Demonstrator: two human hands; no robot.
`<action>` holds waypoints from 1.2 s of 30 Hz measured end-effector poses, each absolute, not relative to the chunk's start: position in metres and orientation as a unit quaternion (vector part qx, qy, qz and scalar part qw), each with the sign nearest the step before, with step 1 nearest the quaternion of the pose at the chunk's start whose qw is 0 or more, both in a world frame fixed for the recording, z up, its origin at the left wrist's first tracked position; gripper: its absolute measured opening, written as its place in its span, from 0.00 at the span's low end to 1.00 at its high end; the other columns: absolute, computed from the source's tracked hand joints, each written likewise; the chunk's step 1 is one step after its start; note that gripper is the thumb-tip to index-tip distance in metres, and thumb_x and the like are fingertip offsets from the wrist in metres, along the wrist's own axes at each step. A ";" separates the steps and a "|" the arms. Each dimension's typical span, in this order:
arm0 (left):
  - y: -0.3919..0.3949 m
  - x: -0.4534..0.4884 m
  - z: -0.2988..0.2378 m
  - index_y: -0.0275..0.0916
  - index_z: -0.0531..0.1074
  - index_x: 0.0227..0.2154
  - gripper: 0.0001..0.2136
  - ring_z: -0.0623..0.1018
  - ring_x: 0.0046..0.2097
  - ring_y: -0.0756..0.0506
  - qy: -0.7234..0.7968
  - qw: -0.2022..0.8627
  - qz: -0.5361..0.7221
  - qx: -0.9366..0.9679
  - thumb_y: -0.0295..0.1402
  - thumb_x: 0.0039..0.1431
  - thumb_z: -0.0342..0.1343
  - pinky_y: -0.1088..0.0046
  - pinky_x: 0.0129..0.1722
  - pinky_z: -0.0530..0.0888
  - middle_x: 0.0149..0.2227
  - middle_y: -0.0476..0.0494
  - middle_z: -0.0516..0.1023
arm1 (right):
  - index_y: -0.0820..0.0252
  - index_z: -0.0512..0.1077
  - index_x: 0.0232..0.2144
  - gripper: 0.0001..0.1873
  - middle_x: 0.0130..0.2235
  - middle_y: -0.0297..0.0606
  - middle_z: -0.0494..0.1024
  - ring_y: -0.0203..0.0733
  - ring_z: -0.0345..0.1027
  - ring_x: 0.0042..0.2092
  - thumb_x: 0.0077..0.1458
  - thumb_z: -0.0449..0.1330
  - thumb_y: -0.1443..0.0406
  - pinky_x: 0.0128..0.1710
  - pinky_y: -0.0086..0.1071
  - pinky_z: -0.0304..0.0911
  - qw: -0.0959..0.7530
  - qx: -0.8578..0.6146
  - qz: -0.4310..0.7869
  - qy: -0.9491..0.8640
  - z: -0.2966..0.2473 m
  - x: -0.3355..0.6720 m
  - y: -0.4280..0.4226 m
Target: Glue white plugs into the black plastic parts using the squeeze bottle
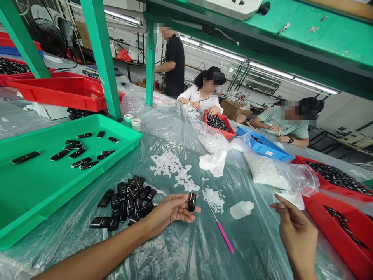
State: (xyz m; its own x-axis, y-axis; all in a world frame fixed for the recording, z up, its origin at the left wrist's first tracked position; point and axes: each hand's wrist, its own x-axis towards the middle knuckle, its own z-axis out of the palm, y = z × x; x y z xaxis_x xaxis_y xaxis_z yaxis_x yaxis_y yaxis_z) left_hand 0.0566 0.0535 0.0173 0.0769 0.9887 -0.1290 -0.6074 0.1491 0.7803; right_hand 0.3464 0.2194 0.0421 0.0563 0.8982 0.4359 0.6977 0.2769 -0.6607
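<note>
At the plastic-sheeted bench [192,254], left hand [172,210] holds 1 glossy black casing [191,202] near-upright between thumb and fingers, just beside the loose white pieces [186,181], a grip that seems meant to leave its broad face exposed. Right hand [297,229] stands well apart, near the red tray [326,225], thumb and forefinger close together; cannot tell whether anything is pinched there. Heaped black casings [131,204] lie beside the left forearm [113,245], with pink-handled tool [225,236] and white squeeze bottle [241,210] between the 2 hands, presumably for short reach.
</note>
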 end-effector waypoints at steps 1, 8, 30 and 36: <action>0.053 0.057 0.018 0.31 0.69 0.48 0.18 0.77 0.36 0.45 0.343 0.675 0.587 0.287 0.39 0.63 0.48 0.68 0.40 0.73 0.42 0.31 0.76 | 0.57 0.72 0.45 0.21 0.36 0.41 0.78 0.45 0.70 0.30 0.54 0.53 0.55 0.28 0.34 0.60 0.372 -0.596 0.132 -0.699 0.037 0.357 0.228; 0.054 0.060 0.025 0.32 0.67 0.49 0.19 0.76 0.35 0.46 0.407 0.627 0.572 0.339 0.39 0.59 0.54 0.67 0.40 0.73 0.42 0.34 0.75 | 0.55 0.68 0.51 0.28 0.44 0.42 0.76 0.52 0.67 0.46 0.46 0.60 0.56 0.38 0.39 0.62 0.151 -0.529 0.280 -0.786 0.013 0.389 0.252; 0.050 0.072 0.015 0.38 0.72 0.41 0.11 0.73 0.41 0.44 0.494 0.493 0.525 0.487 0.35 0.55 0.57 0.72 0.42 0.69 0.40 0.42 0.73 | 0.55 0.72 0.44 0.20 0.46 0.42 0.76 0.50 0.67 0.49 0.46 0.64 0.59 0.51 0.41 0.57 0.354 -0.361 0.582 -0.637 0.015 0.313 0.206; 0.047 0.080 0.009 0.38 0.71 0.41 0.13 0.70 0.34 0.47 0.542 0.494 0.484 0.477 0.35 0.51 0.59 0.74 0.35 0.66 0.33 0.46 0.71 | 0.55 0.71 0.46 0.23 0.46 0.43 0.75 0.51 0.65 0.50 0.47 0.63 0.55 0.47 0.40 0.58 0.387 -0.253 0.687 -0.561 0.007 0.295 0.179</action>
State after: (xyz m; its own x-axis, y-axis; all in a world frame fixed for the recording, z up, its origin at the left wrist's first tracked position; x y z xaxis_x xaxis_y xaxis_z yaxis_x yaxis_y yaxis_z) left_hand 0.0803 0.0470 0.0088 -0.0569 0.9957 -0.0737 0.0397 0.0760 0.9963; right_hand 0.2947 0.1786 0.0070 -0.5719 0.8157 0.0868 -0.2483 -0.0712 -0.9661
